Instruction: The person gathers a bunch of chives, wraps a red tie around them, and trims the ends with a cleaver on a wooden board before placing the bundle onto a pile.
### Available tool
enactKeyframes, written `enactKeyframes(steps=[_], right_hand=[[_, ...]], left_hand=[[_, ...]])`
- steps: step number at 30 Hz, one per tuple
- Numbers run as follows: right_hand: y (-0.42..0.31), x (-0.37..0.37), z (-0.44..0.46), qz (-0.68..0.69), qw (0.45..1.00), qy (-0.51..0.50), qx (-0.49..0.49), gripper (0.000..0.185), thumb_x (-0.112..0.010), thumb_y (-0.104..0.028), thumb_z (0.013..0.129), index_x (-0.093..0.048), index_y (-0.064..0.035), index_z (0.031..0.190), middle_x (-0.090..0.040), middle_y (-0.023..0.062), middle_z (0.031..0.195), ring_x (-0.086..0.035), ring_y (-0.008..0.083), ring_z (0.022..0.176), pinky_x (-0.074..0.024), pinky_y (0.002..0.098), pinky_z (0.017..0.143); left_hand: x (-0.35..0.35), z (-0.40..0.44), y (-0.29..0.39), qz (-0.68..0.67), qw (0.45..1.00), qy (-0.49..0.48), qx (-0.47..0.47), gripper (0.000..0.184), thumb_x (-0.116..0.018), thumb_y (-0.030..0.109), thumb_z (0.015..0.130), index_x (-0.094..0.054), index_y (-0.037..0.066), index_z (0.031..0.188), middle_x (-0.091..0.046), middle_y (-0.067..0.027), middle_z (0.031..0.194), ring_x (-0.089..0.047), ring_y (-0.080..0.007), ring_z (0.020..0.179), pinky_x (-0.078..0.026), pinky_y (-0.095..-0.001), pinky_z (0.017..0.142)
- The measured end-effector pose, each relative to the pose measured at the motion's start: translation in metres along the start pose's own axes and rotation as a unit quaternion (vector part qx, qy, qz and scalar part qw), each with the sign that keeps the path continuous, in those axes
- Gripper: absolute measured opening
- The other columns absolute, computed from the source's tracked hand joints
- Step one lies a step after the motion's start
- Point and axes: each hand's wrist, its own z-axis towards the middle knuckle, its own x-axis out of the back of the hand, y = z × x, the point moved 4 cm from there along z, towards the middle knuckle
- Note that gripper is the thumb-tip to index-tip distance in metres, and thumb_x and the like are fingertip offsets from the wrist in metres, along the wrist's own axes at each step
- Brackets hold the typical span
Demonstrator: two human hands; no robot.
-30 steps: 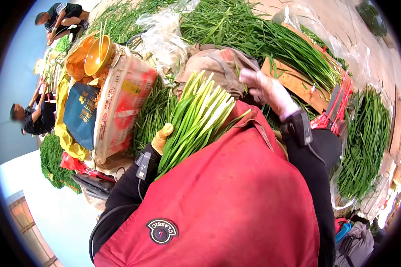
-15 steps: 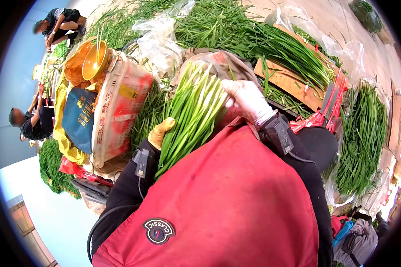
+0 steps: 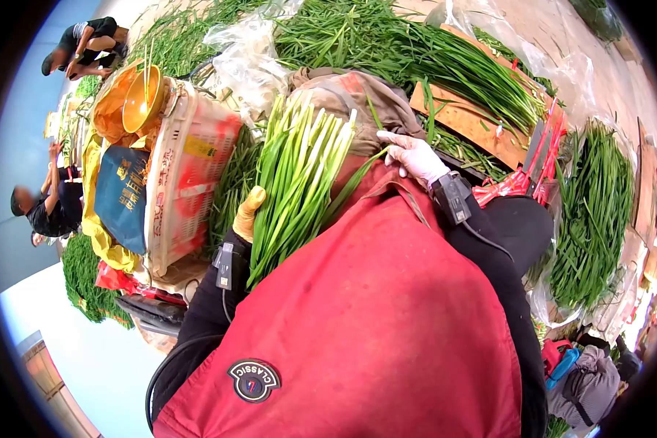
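My left hand (image 3: 249,213), in a yellowish glove, is wrapped round a thick bunch of garlic chives (image 3: 299,190), pale stem ends pointing away from me. Its thumb shows; the other fingers are hidden behind the leaves. My right hand (image 3: 414,158), in a white glove, is right of the bunch, thumb and fingers pinched on a single chive leaf (image 3: 363,172) that slants off the bunch's right side. Beneath the bunch and the right hand, a brown cloth (image 3: 387,109) covers my lap beside the red apron (image 3: 358,314).
A white plastic basket (image 3: 186,179) holding a yellow bowl (image 3: 143,98) stands at left. Loose chives lie ahead, some on a wooden board (image 3: 482,131). Red ties (image 3: 515,186) hang beside my right knee. A chive pile (image 3: 591,219) is at far right. Two people crouch at far left.
My right hand has come off the bunch's stem ends and moved right and slightly down, drawing one leaf out sideways. The left hand keeps its hold; the view has shifted slightly.
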Motion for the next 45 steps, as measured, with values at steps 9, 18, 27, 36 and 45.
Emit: enactKeyframes(steps=[9, 18, 27, 36, 45], right_hand=[[-0.062, -0.04, -0.013, 0.135, 0.98, 0.011, 0.146, 0.03, -0.062, -0.002, 0.087, -0.059, -0.0016, 0.116, -0.067, 0.0032, 0.085, -0.06, 0.0076, 0.072, -0.0474, 0.0189, 0.066], [-0.08, -0.072, -0.012, 0.467, 0.865, -0.164, 0.088, 0.048, -0.054, -0.016, 0.09, -0.043, -0.006, 0.136, -0.056, 0.0093, 0.129, -0.056, 0.0209, 0.115, -0.0461, 0.0371, 0.096], [-0.07, -0.085, -0.003, 0.417, 0.896, -0.137, 0.072, 0.037, -0.069, -0.003, 0.082, -0.056, -0.0033, 0.117, -0.066, 0.0052, 0.099, -0.065, 0.0174, 0.087, -0.0546, 0.0337, 0.081], [-0.078, -0.084, -0.014, 0.342, 0.935, -0.006, 0.095, 0.031, -0.065, 0.003, 0.08, -0.062, 0.0002, 0.11, -0.067, 0.0057, 0.097, -0.064, 0.0163, 0.086, -0.0529, 0.0315, 0.08], [-0.081, -0.081, -0.03, 0.404, 0.908, -0.071, 0.088, 0.039, -0.058, 0.004, 0.08, -0.054, -0.0005, 0.119, -0.064, 0.0076, 0.105, -0.065, 0.0217, 0.093, -0.0539, 0.0363, 0.086]], left_hand=[[-0.018, 0.017, 0.022, 0.035, 0.999, -0.024, -0.003, 0.071, -0.071, 0.033, 0.08, -0.041, 0.003, 0.138, -0.055, -0.0147, 0.129, -0.057, -0.0264, 0.113, -0.047, -0.0412, 0.098], [-0.034, 0.035, 0.02, 0.12, 0.991, 0.009, 0.057, 0.07, -0.071, 0.033, 0.08, -0.044, 0.002, 0.136, -0.058, -0.0147, 0.126, -0.06, -0.0252, 0.11, -0.048, -0.0393, 0.096], [-0.057, 0.042, 0.011, 0.266, 0.962, -0.033, 0.056, 0.066, -0.071, 0.024, 0.08, -0.044, 0.002, 0.136, -0.057, -0.0059, 0.124, -0.055, -0.0161, 0.11, -0.043, -0.0314, 0.096], [-0.088, 0.041, 0.041, 0.493, 0.86, 0.025, -0.128, 0.067, -0.072, 0.015, 0.081, -0.04, -0.001, 0.138, -0.056, -0.0056, 0.126, -0.054, -0.0123, 0.109, -0.042, -0.0274, 0.096], [-0.059, 0.048, 0.044, 0.316, 0.948, 0.047, 0.013, 0.05, -0.066, 0.023, 0.085, -0.053, 0.0, 0.127, -0.065, -0.007, 0.111, -0.063, -0.0158, 0.095, -0.05, -0.0295, 0.087]])
